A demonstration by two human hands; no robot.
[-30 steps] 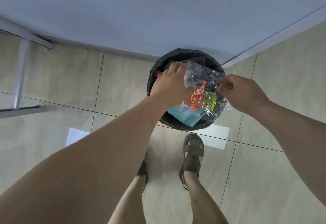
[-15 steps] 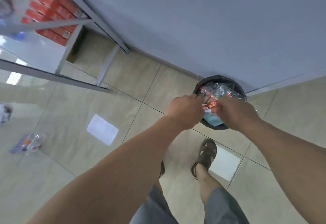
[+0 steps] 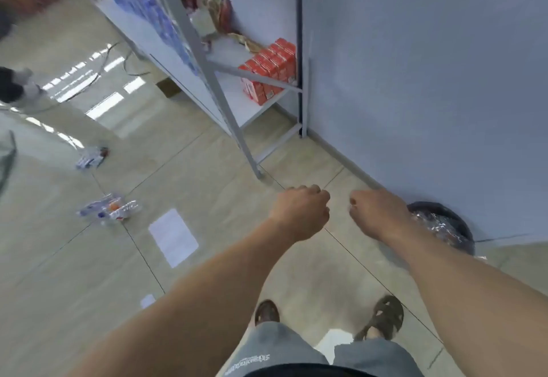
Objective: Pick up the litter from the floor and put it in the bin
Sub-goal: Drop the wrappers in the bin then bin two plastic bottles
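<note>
- Beige glossy floor tiles fill most of the view from the head camera, which looks down past two bare forearms held out in front.
- Left hand hangs above the floor with its fingers curled under into a loose fist, holding nothing that can be seen.
- Right hand hangs just beside it, apart from it, fingers also curled in with nothing visible in them.
- A round black bin stands on the floor against the pale blue wall, to the right of the right hand and partly hidden by that forearm. Crinkled clear plastic with some red in it lies inside the bin.
- A crushed clear wrapper with blue and orange print lies on the floor well to the left of the hands.
- A second piece of litter, clear with blue marks, lies further away, beyond the first.
- A grey metal shelving unit stands against the wall ahead, with red cartons on its lower shelf.
- At the bottom edge are grey shorts and two brown sandals on the person's feet.
- The picture is blurred, so small print cannot be read.
</note>
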